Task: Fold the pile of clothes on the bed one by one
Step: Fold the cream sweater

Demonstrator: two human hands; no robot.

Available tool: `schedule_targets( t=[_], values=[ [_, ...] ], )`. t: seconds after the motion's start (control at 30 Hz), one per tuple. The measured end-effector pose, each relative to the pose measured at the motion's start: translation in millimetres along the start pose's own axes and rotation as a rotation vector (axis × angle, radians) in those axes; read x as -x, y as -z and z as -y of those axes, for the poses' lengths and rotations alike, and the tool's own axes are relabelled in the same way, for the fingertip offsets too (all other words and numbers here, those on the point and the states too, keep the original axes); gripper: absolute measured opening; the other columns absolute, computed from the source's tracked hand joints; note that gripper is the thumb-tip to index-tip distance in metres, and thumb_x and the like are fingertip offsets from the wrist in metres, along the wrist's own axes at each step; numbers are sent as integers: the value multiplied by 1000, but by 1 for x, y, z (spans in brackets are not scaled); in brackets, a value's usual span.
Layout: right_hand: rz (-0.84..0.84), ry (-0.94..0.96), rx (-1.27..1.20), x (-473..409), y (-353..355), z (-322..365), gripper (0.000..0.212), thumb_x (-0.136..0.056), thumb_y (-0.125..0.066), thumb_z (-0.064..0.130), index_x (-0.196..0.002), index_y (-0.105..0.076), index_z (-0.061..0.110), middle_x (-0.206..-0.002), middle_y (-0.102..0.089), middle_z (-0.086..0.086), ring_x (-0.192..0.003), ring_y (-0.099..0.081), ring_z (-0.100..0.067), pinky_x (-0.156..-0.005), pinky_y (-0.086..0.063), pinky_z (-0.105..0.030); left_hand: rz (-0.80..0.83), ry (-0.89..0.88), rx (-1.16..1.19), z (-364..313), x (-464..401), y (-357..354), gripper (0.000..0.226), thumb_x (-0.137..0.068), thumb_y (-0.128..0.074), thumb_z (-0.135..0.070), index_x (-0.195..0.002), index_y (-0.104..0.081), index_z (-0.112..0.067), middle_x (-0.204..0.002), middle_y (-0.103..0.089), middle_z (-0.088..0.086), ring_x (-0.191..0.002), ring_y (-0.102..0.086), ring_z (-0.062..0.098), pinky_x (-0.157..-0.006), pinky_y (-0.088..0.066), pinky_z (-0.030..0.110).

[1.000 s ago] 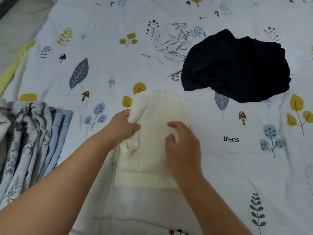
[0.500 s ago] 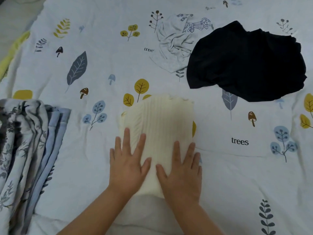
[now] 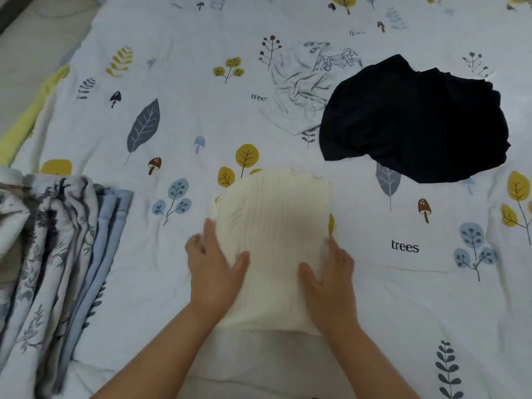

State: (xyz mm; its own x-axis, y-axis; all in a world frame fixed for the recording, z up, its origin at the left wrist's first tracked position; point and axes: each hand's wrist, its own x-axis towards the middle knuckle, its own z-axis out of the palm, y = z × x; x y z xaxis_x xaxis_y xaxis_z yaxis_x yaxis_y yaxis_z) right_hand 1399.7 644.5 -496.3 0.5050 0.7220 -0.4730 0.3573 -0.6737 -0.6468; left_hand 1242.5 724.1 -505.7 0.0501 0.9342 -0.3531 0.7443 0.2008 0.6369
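A folded cream ribbed knit top (image 3: 273,234) lies on the bed sheet (image 3: 184,116) in front of me. My left hand (image 3: 214,272) holds its left edge, thumb on top and fingers along the side. My right hand (image 3: 331,283) holds the right edge the same way, thumb on the cloth and fingers at the side. Farther back to the right lie a crumpled black garment (image 3: 417,119) and a crumpled light grey printed shirt (image 3: 305,87), partly under the black one.
A bunched floral blue and white quilt (image 3: 54,254) lies at the left edge. A yellow cloth strip (image 3: 31,113) runs along the far left, beside the bed's edge. Patterned sheet lies between the folded top and the two crumpled garments.
Both hands lay flat on top of the folded top half a second ago; they have slid outward to its left and right edges, thumbs staying on top.
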Motion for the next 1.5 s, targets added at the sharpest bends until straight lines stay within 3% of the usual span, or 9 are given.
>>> schedule_targets(
  t=[0.1, 0.27, 0.5, 0.63, 0.83, 1.03, 1.23, 1.37, 1.5],
  values=[
    [30, -110, -200, -3, 4, 3, 79, -79, -64, 42, -143, -25, 17, -138, -43, -5, -124, -45, -25, -100, -38, -35, 151, 180, 65, -6, -11, 10, 106, -62, -70, -54, -146, -17, -18, -139, -38, 12, -124, -43, 31, -102, -39, 41],
    [103, -172, -266, -3, 10, 12, 69, -74, -77, 25, -130, -40, 13, -124, -53, -5, -112, -52, -22, -89, -40, -26, 322, 234, 189, -12, -22, 23, 102, -44, -79, -46, -132, -36, -17, -124, -54, 2, -111, -54, 24, -96, -46, 42],
    [128, -26, -268, 28, 35, 30, 49, -72, -74, 13, -110, -45, 27, -105, -59, 4, -98, -58, -19, -87, -47, -34, 286, 279, 480, -28, 17, 50, 73, -50, -73, -28, -117, -47, -18, -109, -60, 3, -93, -59, 19, -69, -49, 32],
    [130, 45, -282, 56, 60, 50, 48, -74, -73, 13, -111, -46, 27, -98, -61, 14, -94, -61, -15, -86, -49, -36, 271, 262, 547, -48, 43, 80, 70, -53, -76, -27, -116, -48, -23, -107, -62, 1, -94, -61, 21, -78, -52, 39],
    [153, 135, -307, 109, 97, 98, 62, -65, -71, 30, -121, -45, 22, -97, -64, 7, -90, -62, -17, -83, -51, -43, 176, 167, 593, -82, 86, 140, 53, -75, -74, -8, -116, -47, -27, -104, -61, -5, -91, -60, 14, -67, -48, 28],
    [187, 231, -289, 156, 110, 153, 56, -55, -63, 39, -107, -45, 28, -95, -61, 8, -90, -60, -16, -83, -50, -45, 80, 126, 641, -91, 123, 207, 66, -64, -81, -13, -120, -48, -28, -109, -63, -3, -95, -61, 14, -73, -50, 30],
    [207, 338, -235, 196, 82, 209, 69, -55, -64, 42, -119, -43, 26, -98, -60, 10, -97, -59, -23, -88, -48, -44, 1, 71, 664, -68, 139, 280, 56, -75, -75, -8, -116, -44, -31, -103, -58, -14, -93, -56, 4, -65, -43, 18],
    [249, 366, -247, 217, 45, 247, 57, -74, -73, 26, -122, -41, 26, -93, -54, 17, -95, -54, -21, -88, -44, -36, -17, 80, 637, -40, 139, 336, 63, -67, -79, -18, -116, -43, -31, -105, -57, -13, -91, -55, 2, -66, -44, 20],
    [273, 364, -257, 236, -8, 290, 58, -77, -71, 21, -125, -38, 23, -101, -55, 7, -100, -55, -21, -89, -44, -35, -20, 107, 608, -4, 128, 396, 68, -60, -78, -22, -120, -46, -28, -106, -60, -10, -92, -58, 7, -67, -47, 24]
  ],
)
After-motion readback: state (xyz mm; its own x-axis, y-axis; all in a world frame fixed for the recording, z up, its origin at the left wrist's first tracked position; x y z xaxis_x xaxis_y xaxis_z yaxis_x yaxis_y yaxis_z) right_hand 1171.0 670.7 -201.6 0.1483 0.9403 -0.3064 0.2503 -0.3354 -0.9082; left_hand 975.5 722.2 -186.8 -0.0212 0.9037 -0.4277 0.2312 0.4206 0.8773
